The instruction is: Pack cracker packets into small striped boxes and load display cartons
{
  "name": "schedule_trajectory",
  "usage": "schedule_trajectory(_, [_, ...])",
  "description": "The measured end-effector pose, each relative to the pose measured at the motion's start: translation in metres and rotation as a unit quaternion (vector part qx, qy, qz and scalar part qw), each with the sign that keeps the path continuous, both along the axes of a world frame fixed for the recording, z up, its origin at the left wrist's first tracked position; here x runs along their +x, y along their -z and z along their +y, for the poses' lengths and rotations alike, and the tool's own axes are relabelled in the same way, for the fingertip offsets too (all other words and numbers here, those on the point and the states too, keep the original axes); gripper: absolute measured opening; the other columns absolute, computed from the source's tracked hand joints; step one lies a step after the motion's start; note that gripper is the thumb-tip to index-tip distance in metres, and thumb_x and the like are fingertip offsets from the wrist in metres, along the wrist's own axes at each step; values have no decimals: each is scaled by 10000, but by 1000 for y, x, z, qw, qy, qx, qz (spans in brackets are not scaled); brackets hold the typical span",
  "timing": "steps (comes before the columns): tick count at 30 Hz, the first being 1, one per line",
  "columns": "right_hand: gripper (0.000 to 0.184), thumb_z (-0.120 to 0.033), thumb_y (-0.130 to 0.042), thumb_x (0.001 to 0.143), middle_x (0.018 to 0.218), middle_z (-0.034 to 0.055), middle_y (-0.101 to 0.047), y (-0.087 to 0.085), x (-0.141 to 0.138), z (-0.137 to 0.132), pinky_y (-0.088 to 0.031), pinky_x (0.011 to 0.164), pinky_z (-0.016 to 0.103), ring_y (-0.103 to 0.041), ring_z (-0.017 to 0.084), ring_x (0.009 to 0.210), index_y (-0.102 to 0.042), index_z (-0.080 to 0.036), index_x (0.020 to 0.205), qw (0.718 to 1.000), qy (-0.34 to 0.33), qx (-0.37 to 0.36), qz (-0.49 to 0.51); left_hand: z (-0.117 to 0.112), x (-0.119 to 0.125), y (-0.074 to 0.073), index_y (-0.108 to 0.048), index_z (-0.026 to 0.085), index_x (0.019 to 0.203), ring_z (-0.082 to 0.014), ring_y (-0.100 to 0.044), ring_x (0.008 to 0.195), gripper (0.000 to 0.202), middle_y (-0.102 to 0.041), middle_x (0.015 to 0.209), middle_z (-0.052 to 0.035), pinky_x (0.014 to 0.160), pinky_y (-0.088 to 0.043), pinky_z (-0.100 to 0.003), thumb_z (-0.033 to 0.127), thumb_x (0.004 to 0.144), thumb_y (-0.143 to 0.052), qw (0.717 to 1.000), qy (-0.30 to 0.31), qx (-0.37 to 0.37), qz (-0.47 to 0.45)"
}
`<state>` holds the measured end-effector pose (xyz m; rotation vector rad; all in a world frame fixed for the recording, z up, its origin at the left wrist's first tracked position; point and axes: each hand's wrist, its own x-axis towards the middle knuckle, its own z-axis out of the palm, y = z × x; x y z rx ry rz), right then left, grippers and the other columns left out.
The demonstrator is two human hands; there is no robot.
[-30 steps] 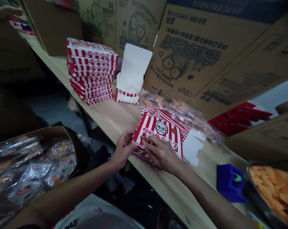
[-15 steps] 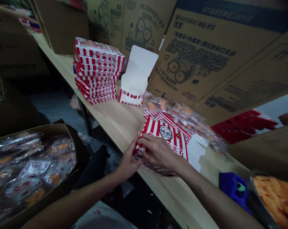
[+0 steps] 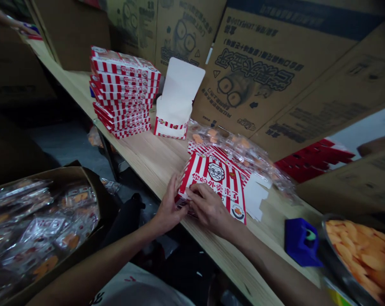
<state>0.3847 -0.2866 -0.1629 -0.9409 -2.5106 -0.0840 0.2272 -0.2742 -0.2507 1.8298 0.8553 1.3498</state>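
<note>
A red-and-white striped box (image 3: 216, 183) with a cartoon face lies on the wooden bench (image 3: 154, 159) near its front edge. My left hand (image 3: 167, 207) grips the box's near left end. My right hand (image 3: 208, 208) presses on the box's near edge, fingers bent over it. White flaps (image 3: 258, 196) stick out at the box's right end. Clear snack packets (image 3: 243, 155) lie behind the box against the cartons.
A stack of closed striped boxes (image 3: 124, 91) and an upright open box (image 3: 176, 102) stand further along the bench. A blue tape dispenser (image 3: 301, 241) and a metal bowl of orange chips (image 3: 358, 250) sit right. A carton of packets (image 3: 36, 221) is left. Big cartons (image 3: 259, 72) line the back.
Both hands have stayed on the striped box, shifting along its near edge and pressing it down. The view has swayed slightly; a co-worker's hand at the top left has drawn away.
</note>
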Motion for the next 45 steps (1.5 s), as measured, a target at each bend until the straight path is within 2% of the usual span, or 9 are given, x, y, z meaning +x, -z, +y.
schedule_trajectory(3, [286,-105,-416,927,1065,179,-592,9,-2,-10,-514,807,396,-525,242,975,-518,-76,1192,997,18,78,0,10,-12,-12,-94,189,1514,-357,-122,1447,888,-215,1548,-200,1128,-228,-614,198,801,-624,976,-23,174,130])
schedule_trajectory(7, [265,-135,-415,943,1063,171,-638,18,-1,-20,-503,859,391,-547,244,1004,-555,-54,1153,987,49,150,-8,24,-24,-28,-294,157,1461,-315,-282,1410,658,-519,1366,-188,1124,-244,-603,122,860,-560,910,-1,345,230])
schedule_trajectory(10, [224,-134,-478,920,1052,117,-676,19,13,-32,-426,984,452,-577,221,977,-583,-95,1114,979,109,168,22,31,-27,-34,-366,132,1418,-287,-420,1338,592,-577,1305,-181,1100,-337,-548,120,866,-580,888,8,385,249])
schedule_trajectory(15, [216,-131,-547,882,1026,40,-716,29,42,-54,-126,1156,582,-603,198,981,-608,-166,1086,963,195,178,58,37,-28,-36,-427,105,1373,-291,-449,1315,575,-599,1282,-170,1085,-377,-530,125,838,-635,862,23,426,273])
schedule_trajectory(22, [315,-74,-466,890,990,21,-725,44,39,-54,-80,1178,569,-637,169,960,-604,-197,1146,956,194,194,102,41,-32,-38,-490,94,1303,-271,-515,1255,520,-650,1209,-152,1093,-378,-512,72,808,-648,840,41,457,290])
schedule_trajectory(28, [489,-292,-692,817,1167,133,-652,41,84,-75,-332,1103,534,-604,243,1113,-538,-194,1270,935,246,144,212,39,-19,-70,-599,83,1059,-318,-612,1094,330,-697,1022,-165,1048,-383,-592,246,793,-705,833,53,464,297])
schedule_trajectory(31, [471,-252,-703,809,1182,125,-652,49,102,-82,-415,1049,515,-593,253,1150,-554,-227,1254,933,243,126,233,33,8,-83,-612,83,1021,-350,-601,1098,369,-685,1025,-173,988,-448,-567,373,803,-685,813,64,470,338])
schedule_trajectory(37, [393,-99,-610,849,1128,103,-693,60,100,-78,-458,1019,493,-583,229,1175,-564,-205,1224,948,203,156,191,19,55,-67,-580,53,1162,-275,-538,1223,292,-629,1221,-175,1021,-461,-411,164,912,-476,752,97,519,395])
schedule_trajectory(45, [324,-36,-551,844,1028,133,-710,57,99,-70,-562,866,420,-634,221,1063,-580,-155,1143,948,168,192,190,18,50,-57,-568,-3,1159,-305,-548,1206,297,-633,1182,-229,1009,-485,-434,109,897,-486,759,94,541,350])
